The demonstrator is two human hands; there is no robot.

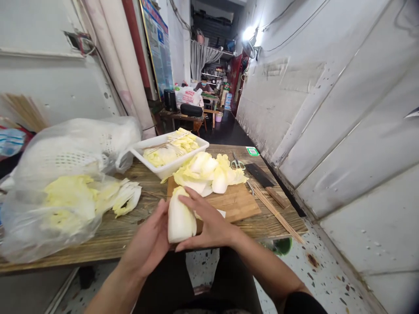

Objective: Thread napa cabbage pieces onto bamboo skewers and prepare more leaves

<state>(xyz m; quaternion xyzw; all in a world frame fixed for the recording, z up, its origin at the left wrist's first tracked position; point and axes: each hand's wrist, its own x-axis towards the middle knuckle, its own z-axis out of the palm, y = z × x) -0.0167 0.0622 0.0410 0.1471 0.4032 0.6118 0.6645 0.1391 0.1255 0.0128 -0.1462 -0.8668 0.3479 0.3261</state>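
A pale head of napa cabbage (181, 220) is held upright between my two hands at the table's near edge. My left hand (156, 231) cups its left side, the fingers mostly behind it. My right hand (206, 220) curves round its right side, thumb low and fingers across the top. Just beyond lies a wooden cutting board (234, 203), its far part covered by loose cabbage leaves (209, 170). Behind the leaves stands a white plastic tray (166, 168) with more yellow leaves and thin sticks in it.
On the left, a clear plastic bag (72, 152) holds cabbage leaves. To the right are scissors (237, 162), a cleaver (260, 174) and a bundle of bamboo skewers (278, 213). A QR-code card (252, 151) lies at the far corner. Another person (203, 86) sits far back.
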